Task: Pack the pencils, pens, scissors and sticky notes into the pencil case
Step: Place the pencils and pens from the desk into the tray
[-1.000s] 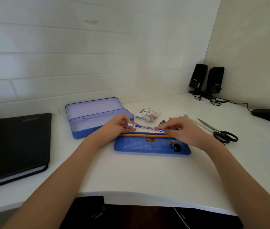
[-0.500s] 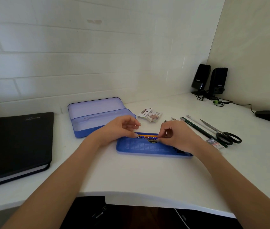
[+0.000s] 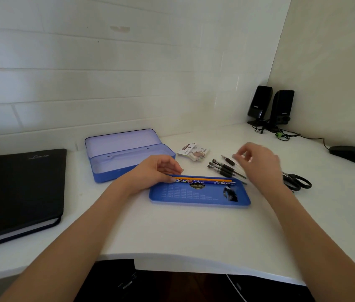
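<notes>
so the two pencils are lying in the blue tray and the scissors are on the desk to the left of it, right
Not quite. The head view shows the two pencils lying in the blue tray, but the scissors are on the desk to the right of it, behind the right hand, not to the left.

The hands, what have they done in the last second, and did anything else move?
The right hand let go of the patterned pencil, which now lies in the blue tray beside the orange pencil, and moved right over the pens. The left hand stayed at the tray's left end. The pencil case and scissors are unchanged.
</notes>
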The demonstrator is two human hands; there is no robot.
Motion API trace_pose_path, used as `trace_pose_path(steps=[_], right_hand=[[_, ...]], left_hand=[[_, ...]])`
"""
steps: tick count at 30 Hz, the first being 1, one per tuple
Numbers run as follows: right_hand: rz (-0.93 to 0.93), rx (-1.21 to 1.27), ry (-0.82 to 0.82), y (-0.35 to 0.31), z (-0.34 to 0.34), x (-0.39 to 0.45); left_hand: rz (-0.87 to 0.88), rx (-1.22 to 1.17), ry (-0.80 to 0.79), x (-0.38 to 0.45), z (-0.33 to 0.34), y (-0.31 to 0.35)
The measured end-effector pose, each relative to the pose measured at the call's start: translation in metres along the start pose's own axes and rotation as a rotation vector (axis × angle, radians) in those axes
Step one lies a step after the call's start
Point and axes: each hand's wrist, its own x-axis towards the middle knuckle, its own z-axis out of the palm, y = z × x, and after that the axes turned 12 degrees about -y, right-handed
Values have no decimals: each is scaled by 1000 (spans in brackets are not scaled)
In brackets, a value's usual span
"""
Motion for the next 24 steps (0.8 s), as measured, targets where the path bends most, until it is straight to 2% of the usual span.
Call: trace_pose_path(steps=[2, 4, 9, 19, 24], right_hand=[[166, -160, 56, 21, -5, 5], [299, -268, -9, 36, -5, 7], [413, -343, -173, 48, 4, 12], [415, -199, -124, 41, 4, 15], [264, -156, -83, 35, 5, 12]], left_hand=[[4, -5, 6, 0, 0, -1], [7, -2, 4, 1, 0, -1], [15, -6, 10, 1, 1, -2], [12, -2, 9, 1, 0, -2], [9, 3, 10, 1, 1, -2]])
